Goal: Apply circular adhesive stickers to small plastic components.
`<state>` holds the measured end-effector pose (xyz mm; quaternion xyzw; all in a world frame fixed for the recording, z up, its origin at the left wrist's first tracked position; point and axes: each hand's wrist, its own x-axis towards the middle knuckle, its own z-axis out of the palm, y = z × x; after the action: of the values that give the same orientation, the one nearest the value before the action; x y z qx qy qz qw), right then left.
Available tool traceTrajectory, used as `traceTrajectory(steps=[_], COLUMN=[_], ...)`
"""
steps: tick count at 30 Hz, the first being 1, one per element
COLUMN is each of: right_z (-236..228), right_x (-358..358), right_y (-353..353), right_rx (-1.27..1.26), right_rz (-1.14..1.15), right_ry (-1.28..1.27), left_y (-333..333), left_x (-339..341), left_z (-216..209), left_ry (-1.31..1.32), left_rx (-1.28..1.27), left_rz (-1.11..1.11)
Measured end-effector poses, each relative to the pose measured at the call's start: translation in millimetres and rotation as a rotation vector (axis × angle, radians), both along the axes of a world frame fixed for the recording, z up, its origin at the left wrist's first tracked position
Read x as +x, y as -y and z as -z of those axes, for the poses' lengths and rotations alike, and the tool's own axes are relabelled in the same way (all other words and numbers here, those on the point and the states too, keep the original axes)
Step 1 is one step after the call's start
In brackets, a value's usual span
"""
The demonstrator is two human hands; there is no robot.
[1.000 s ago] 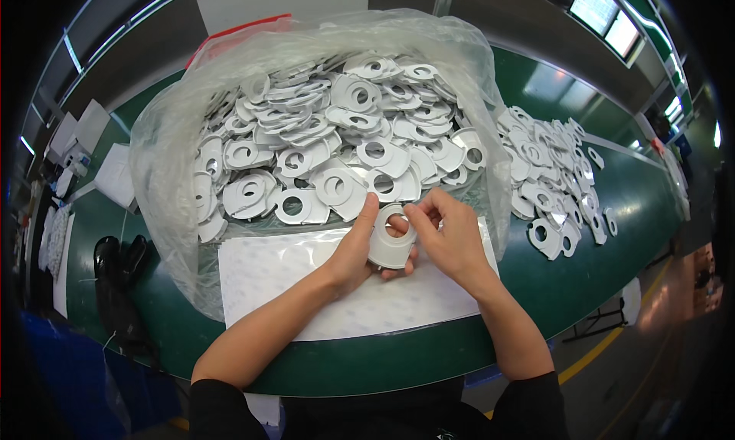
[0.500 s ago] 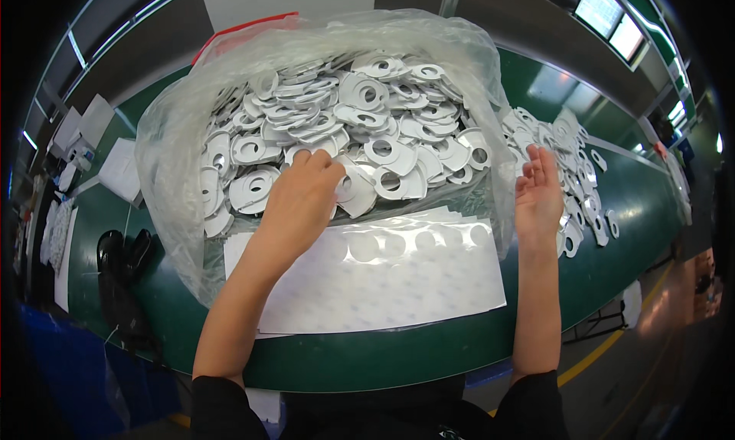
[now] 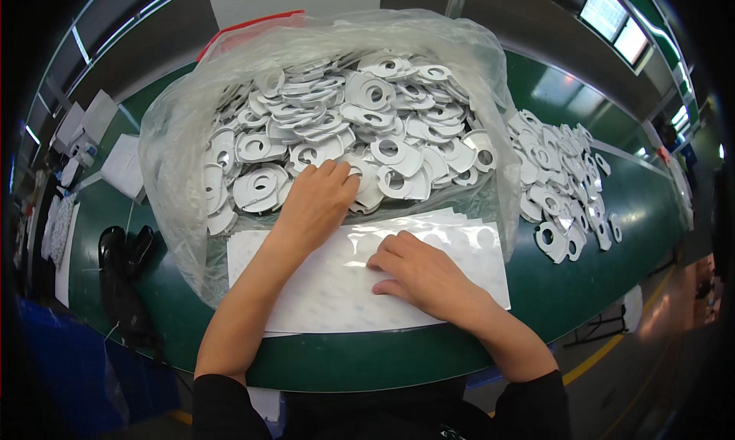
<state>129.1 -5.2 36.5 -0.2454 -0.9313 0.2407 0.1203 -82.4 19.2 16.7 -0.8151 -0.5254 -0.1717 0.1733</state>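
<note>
My left hand (image 3: 320,200) is at the front edge of a heap of flat white plastic parts with round holes (image 3: 371,94), its fingers bent down and closed. Its own back hides the fingertips, so whatever they grip does not show. The heap lies in a large clear plastic bag (image 3: 172,149) with its mouth spread wide. Over a stack of white sticker sheets (image 3: 321,298) in front of the bag is my right hand (image 3: 417,273), thumb apart from its loosely bent fingers and nothing visible in it. Round shapes run along the top sheet's far edge.
Right of the bag, a second pile of the white parts (image 3: 551,164) lies loose on the green table (image 3: 612,264). At the left are a black item (image 3: 122,287) like a sleeve or pouch and a white packet (image 3: 122,166). The table's curved front edge runs close to my body.
My right hand has moved left from beside the loose pile to above the sheets. At the pile's near end, a white part now lies where that hand was. My left hand has drawn slightly nearer.
</note>
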Motion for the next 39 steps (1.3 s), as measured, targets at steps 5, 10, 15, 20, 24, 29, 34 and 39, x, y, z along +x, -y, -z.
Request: traceTrajectory(steps=[5, 10, 15, 20, 24, 29, 34, 39], right_z=[0.1, 4.7, 6.8, 11.0, 10.3, -13.9, -18.9, -8.3], right_x=[-0.3, 0.3, 3.6, 1.0, 3.6, 8.2, 15.7, 14.2], right_y=[0.8, -1.0, -1.8, -0.7, -0.2, -2.3, -12.3, -33.9], right_rx=[-0.063, -0.095, -0.076, 0.120, 0.197, -0.014, -0.520, -0.576], right_rz=[0.042, -0.029, -0.021, -0.090, -0.090, -0.122, 0.144, 0.574], right_ry=[0.023, 0.067, -0.062, -0.117, -0.060, -0.175, -0.834, -0.934], left_y=[2.1, 5.4, 14.0, 23.4, 21.1, 17.1, 23.0, 23.7], left_x=[1.8, 12.1, 34.0, 58.0, 58.0, 51.3, 66.4, 62.8], left_z=[-7.6, -18.1, -27.4, 3.7, 11.4, 32.8, 6.1, 11.3], left_ry=[0.181, 0.526, 1.835, 2.478, 2.507, 2.507, 2.328, 2.232], left_rx=[-0.052, -0.011, -1.020, -1.112, -1.191, -1.261, -1.108, -1.210], left_rz=[0.039, 0.069, 0.135, 0.456, 0.458, 0.567, 0.156, 0.198])
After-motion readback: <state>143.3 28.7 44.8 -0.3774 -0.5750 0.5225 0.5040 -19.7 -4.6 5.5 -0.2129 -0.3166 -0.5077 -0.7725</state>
